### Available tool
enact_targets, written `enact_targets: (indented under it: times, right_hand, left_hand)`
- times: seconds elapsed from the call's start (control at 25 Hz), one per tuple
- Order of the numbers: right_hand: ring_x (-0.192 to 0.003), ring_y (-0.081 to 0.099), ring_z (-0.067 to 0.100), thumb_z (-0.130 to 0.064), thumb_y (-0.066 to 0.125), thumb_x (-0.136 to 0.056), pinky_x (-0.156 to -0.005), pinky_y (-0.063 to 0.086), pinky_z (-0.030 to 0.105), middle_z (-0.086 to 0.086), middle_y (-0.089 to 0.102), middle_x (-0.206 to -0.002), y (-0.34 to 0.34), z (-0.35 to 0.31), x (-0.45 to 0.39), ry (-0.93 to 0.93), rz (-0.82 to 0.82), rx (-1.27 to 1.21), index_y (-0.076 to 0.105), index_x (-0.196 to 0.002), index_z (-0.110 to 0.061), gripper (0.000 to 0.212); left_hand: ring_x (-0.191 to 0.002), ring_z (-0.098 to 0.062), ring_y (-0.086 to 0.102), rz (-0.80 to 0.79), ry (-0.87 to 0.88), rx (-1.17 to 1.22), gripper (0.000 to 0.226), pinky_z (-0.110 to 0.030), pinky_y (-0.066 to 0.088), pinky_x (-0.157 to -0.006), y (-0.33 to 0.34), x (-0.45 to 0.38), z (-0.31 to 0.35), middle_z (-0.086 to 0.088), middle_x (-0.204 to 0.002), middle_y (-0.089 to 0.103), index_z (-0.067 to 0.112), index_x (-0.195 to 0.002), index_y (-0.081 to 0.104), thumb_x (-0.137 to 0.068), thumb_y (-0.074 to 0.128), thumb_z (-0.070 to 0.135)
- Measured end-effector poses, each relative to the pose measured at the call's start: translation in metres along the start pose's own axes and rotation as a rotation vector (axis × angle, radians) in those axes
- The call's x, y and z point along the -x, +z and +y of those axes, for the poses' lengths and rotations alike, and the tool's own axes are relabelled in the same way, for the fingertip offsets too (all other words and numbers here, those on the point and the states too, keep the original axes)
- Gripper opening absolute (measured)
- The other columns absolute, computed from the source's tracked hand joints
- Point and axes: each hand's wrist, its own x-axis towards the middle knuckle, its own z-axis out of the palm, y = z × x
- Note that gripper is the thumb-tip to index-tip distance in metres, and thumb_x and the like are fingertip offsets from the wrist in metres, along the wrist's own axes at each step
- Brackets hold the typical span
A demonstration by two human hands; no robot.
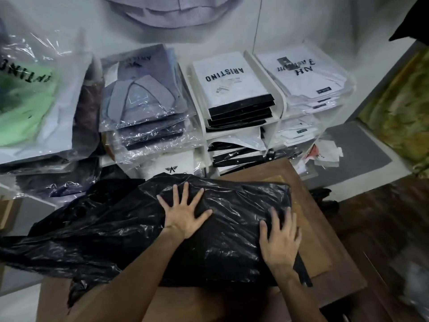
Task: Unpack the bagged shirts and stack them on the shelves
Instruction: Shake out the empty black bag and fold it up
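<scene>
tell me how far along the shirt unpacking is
Done: packaged shirts already sit stacked in the white shelves, such as the white-and-black pile and the blue-grey pile.

In hand: the left hand and right hand lie flat on a bulky black bag on the wooden table; I can't see its contents.

Left: emptying that bag and shelving what's inside.

A: What's blocking ahead of the left grip (185,217)?
B: Packaged shirt stacks (144,105) are crowding the shelves (282,105).
A: Beside the right grip (279,238)?
B: Bare worktop (325,242) is lying open.
</scene>
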Motion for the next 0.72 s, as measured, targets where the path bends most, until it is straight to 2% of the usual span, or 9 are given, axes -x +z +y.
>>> enact_targets:
  times: [0.08,0.16,0.24,0.28,0.36,0.44,0.52,0.6,0.72]
  right_hand:
    - [-0.138,0.037,0.042,-0.062,0.046,-0.098,-0.105,0.037,0.058,0.021,0.039,-0.154,-0.025,0.004,-0.004,0.185,-0.042,-0.021,0.035,-0.155,-0.025,0.068]
    - [-0.129,0.048,0.042,-0.069,0.055,-0.090,-0.099,0.044,0.053,0.020,0.049,-0.143,-0.039,0.018,-0.021,0.337,-0.170,-0.145,0.037,-0.151,-0.015,0.082]
    - [-0.114,0.063,0.034,-0.084,0.063,-0.073,-0.095,0.052,0.047,0.009,0.066,-0.125,-0.051,0.025,-0.035,0.423,-0.307,-0.354,0.054,-0.138,-0.017,0.093]
    - [-0.105,0.067,0.028,-0.088,0.066,-0.063,-0.092,0.055,0.044,0.002,0.071,-0.114,-0.056,0.026,-0.038,0.426,-0.359,-0.422,0.065,-0.126,-0.023,0.090]
    - [-0.099,0.070,0.021,-0.080,0.078,-0.060,-0.093,0.056,0.042,-0.008,0.074,-0.102,-0.062,0.025,-0.040,0.367,-0.458,-0.480,0.073,-0.103,-0.035,0.062]
    - [-0.106,0.069,0.018,-0.060,0.086,-0.070,-0.098,0.054,0.038,-0.014,0.074,-0.106,-0.068,0.022,-0.042,0.223,-0.529,-0.560,0.072,-0.107,-0.040,0.044]
    - [-0.114,0.067,0.017,-0.047,0.088,-0.077,-0.094,0.051,0.032,-0.016,0.073,-0.113,-0.074,0.024,-0.042,0.075,-0.559,-0.569,0.068,-0.124,-0.036,0.053]
    - [-0.115,0.066,0.018,-0.046,0.085,-0.081,-0.092,0.050,0.033,-0.012,0.072,-0.119,-0.080,0.029,-0.044,-0.011,-0.468,-0.504,0.063,-0.133,-0.030,0.059]
    - [-0.116,0.066,0.028,-0.041,0.081,-0.086,-0.090,0.049,0.035,0.002,0.073,-0.124,-0.105,0.037,-0.053,-0.034,-0.311,-0.398,0.062,-0.136,-0.024,0.057]
  left_hand:
    - [-0.157,-0.036,-0.011,0.158,0.122,-0.041,0.070,-0.079,-0.007,-0.113,0.006,0.018,0.010,-0.002,-0.171,-0.010,0.052,-0.158,0.000,-0.095,0.010,0.080]
    - [-0.157,-0.037,0.002,0.225,0.270,-0.050,0.066,-0.079,0.000,-0.113,0.022,0.042,0.017,-0.003,-0.171,0.010,0.052,-0.158,0.016,-0.098,0.015,0.078]
    - [-0.156,-0.040,0.000,0.188,0.300,-0.053,0.066,-0.080,-0.003,-0.111,0.044,0.058,0.024,-0.001,-0.171,0.007,0.055,-0.158,0.013,-0.097,0.016,0.080]
    - [-0.156,-0.041,-0.005,0.167,0.274,-0.035,0.066,-0.080,-0.006,-0.110,0.052,0.061,0.028,0.000,-0.171,0.001,0.056,-0.157,0.006,-0.096,0.015,0.081]
    - [-0.154,-0.039,-0.018,0.129,0.209,-0.003,0.067,-0.079,-0.013,-0.109,0.058,0.060,0.036,0.002,-0.170,-0.012,0.058,-0.155,-0.005,-0.095,0.010,0.083]
    - [-0.153,-0.037,-0.023,0.117,0.183,0.021,0.067,-0.077,-0.018,-0.109,0.054,0.059,0.043,0.004,-0.168,-0.018,0.058,-0.155,-0.008,-0.094,0.008,0.083]
    - [-0.152,-0.033,-0.029,0.101,0.174,0.048,0.066,-0.073,-0.021,-0.112,0.048,0.059,0.046,0.004,-0.166,-0.024,0.059,-0.154,-0.010,-0.095,0.008,0.081]
    - [-0.151,-0.028,-0.032,0.072,0.206,0.072,0.063,-0.066,-0.020,-0.117,0.040,0.063,0.041,0.002,-0.168,-0.025,0.058,-0.155,-0.009,-0.098,0.010,0.077]
    - [-0.156,-0.032,-0.010,0.208,0.244,-0.053,0.063,-0.070,-0.002,-0.120,0.037,0.075,0.023,-0.007,-0.172,0.003,0.052,-0.159,0.010,-0.100,0.010,0.075]
